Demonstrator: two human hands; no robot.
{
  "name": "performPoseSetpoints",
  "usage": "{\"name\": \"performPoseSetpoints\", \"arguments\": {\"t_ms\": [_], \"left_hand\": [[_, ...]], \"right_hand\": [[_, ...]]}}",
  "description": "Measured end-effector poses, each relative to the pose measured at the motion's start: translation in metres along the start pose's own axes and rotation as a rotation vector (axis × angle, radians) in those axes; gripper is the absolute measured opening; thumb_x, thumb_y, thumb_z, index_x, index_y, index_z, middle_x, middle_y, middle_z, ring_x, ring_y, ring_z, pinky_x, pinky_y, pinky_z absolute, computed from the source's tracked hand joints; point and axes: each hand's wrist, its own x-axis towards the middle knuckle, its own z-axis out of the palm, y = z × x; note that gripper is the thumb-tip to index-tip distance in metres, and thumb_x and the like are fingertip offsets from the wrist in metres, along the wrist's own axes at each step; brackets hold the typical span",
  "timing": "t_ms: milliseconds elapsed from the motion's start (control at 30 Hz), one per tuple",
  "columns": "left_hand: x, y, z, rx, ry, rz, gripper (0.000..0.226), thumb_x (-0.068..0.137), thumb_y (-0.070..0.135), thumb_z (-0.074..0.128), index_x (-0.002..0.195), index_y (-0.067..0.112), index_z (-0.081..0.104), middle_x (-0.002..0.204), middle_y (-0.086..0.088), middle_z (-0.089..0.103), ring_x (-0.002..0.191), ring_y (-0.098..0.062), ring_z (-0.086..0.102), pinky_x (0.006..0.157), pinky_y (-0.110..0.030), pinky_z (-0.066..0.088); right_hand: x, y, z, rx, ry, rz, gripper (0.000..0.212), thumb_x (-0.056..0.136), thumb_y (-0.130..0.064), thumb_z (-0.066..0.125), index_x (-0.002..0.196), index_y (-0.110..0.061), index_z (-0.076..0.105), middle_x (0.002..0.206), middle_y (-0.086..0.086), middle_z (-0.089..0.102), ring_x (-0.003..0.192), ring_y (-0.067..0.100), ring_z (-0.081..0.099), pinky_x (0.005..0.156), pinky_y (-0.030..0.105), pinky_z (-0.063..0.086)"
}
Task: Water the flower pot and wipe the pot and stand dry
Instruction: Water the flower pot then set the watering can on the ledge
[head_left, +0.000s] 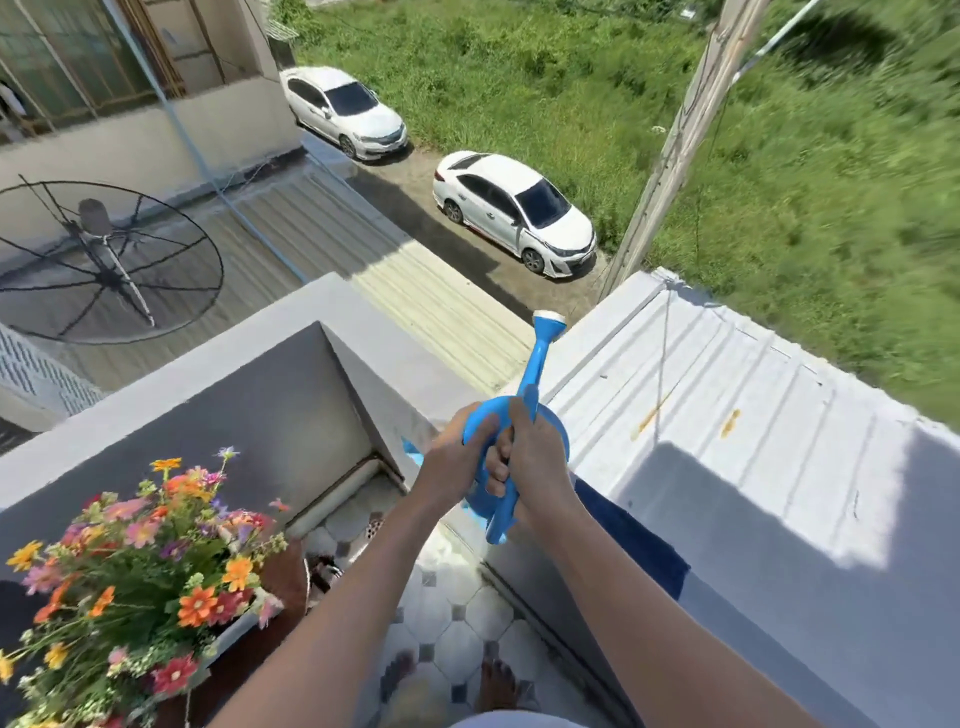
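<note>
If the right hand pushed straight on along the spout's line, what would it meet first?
Probably nothing close. The right hand holds the watering can, whose spout points up and away over the parapet. Beyond it lie only roofs far below, though depth is unclear.

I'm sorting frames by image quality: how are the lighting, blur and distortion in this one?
Head view: hard sunlight, sharp shadows on the balcony wall; grass at the right edge smeared; wide-angle bending tilts the pole; both hands on the blue watering can fairly sharp.
</note>
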Motion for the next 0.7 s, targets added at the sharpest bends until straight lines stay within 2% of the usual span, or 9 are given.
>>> {"name": "performPoseSetpoints", "arguments": {"t_ms": [67, 133, 200, 300, 433, 567, 700], "left_hand": [[0.022, 0.003, 0.005, -0.002, -0.030, 0.017, 0.034, 0.089, 0.062, 0.054, 0.112, 0.039, 0.062, 0.072, 0.009, 0.070, 0.067, -0.011, 0.066, 0.070, -0.036, 0.054], [0.040, 0.002, 0.006, 0.051, -0.077, 0.058, 0.036, 0.089, 0.065, 0.051, 0.114, 0.042, 0.062, 0.084, 0.010, 0.073, 0.077, -0.011, 0.069, 0.076, -0.032, 0.056], [0.058, 0.003, 0.006, 0.086, -0.144, 0.053, 0.036, 0.089, 0.066, 0.048, 0.117, 0.048, 0.061, 0.093, 0.009, 0.072, 0.085, -0.016, 0.068, 0.081, -0.034, 0.056], [0.080, 0.001, 0.004, 0.112, -0.208, 0.068, 0.033, 0.091, 0.062, 0.046, 0.119, 0.051, 0.059, 0.099, 0.008, 0.071, 0.087, -0.017, 0.066, 0.084, -0.041, 0.055], [0.104, -0.001, 0.000, 0.155, -0.256, 0.071, 0.032, 0.092, 0.057, 0.046, 0.119, 0.049, 0.060, 0.107, 0.008, 0.072, 0.088, -0.015, 0.068, 0.083, -0.041, 0.057], [0.115, -0.008, -0.007, 0.179, -0.287, 0.080, 0.032, 0.094, 0.053, 0.044, 0.121, 0.046, 0.060, 0.114, 0.016, 0.070, 0.104, -0.003, 0.065, 0.095, -0.034, 0.052], [0.117, -0.010, -0.017, 0.187, -0.317, 0.099, 0.031, 0.096, 0.050, 0.044, 0.123, 0.043, 0.059, 0.108, 0.022, 0.067, 0.102, 0.003, 0.063, 0.091, -0.029, 0.050]], "right_hand": [[0.015, -0.003, -0.001, 0.030, 0.059, 0.011, 0.052, 0.104, -0.046, 0.040, 0.063, -0.015, 0.034, 0.043, 0.004, 0.033, 0.036, 0.018, 0.031, 0.036, 0.025, 0.031], [0.028, -0.002, 0.002, 0.056, 0.096, 0.015, 0.052, 0.103, -0.047, 0.040, 0.063, -0.015, 0.033, 0.044, 0.005, 0.033, 0.036, 0.019, 0.031, 0.036, 0.025, 0.032], [0.039, -0.004, 0.005, 0.082, 0.157, 0.022, 0.051, 0.103, -0.047, 0.039, 0.064, -0.015, 0.035, 0.044, 0.004, 0.034, 0.036, 0.019, 0.032, 0.036, 0.025, 0.032], [0.052, -0.006, 0.012, 0.159, 0.213, 0.050, 0.049, 0.104, -0.047, 0.040, 0.067, -0.015, 0.039, 0.043, 0.002, 0.038, 0.034, 0.017, 0.035, 0.037, 0.025, 0.033], [0.072, -0.002, 0.024, 0.158, 0.325, 0.083, 0.044, 0.102, -0.049, 0.040, 0.076, -0.014, 0.042, 0.047, 0.000, 0.039, 0.037, 0.013, 0.038, 0.039, 0.024, 0.036], [0.082, 0.002, 0.033, 0.146, 0.346, 0.073, 0.045, 0.103, -0.044, 0.037, 0.070, -0.013, 0.039, 0.044, 0.000, 0.035, 0.038, 0.016, 0.034, 0.042, 0.027, 0.031], [0.083, 0.006, 0.041, 0.147, 0.381, 0.083, 0.046, 0.102, -0.045, 0.037, 0.071, -0.010, 0.043, 0.045, 0.001, 0.040, 0.037, 0.016, 0.039, 0.040, 0.026, 0.034]]}}
